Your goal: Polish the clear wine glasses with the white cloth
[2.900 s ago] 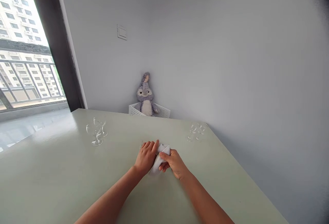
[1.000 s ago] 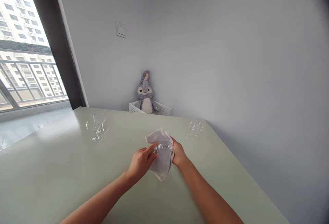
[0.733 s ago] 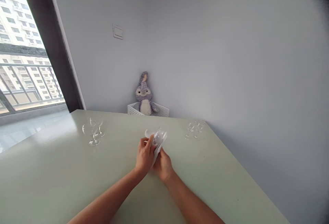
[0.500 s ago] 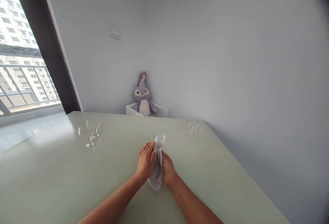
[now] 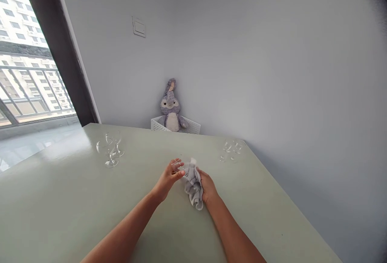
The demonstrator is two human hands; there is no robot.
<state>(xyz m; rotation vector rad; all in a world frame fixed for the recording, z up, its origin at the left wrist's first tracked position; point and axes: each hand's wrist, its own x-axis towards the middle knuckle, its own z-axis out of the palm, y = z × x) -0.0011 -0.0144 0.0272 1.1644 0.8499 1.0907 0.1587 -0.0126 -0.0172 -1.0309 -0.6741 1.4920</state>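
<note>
A clear stemmed glass (image 5: 185, 168) is tilted in front of me, partly wrapped in a crumpled grey cloth (image 5: 192, 182). My left hand (image 5: 167, 177) curls its fingers and thumb around the rim end of the glass. On the other side, my right hand (image 5: 208, 186) is closed on the cloth, and its fingertips are hidden behind the fabric. The stem is largely covered by the cloth.
Two stemmed glasses (image 5: 111, 152) stand at the left of the pale green table (image 5: 75, 198). Smaller glasses (image 5: 227, 148) are near its far right corner. Beyond the far edge, a plush toy (image 5: 171, 110) sits in a white perforated basket (image 5: 193, 127) by the wall.
My left hand has gone from lying flat along the cloth to curling around the glass's rim. The cloth is now bunched up and shifted right with my right hand. The view has tipped slightly downward.
</note>
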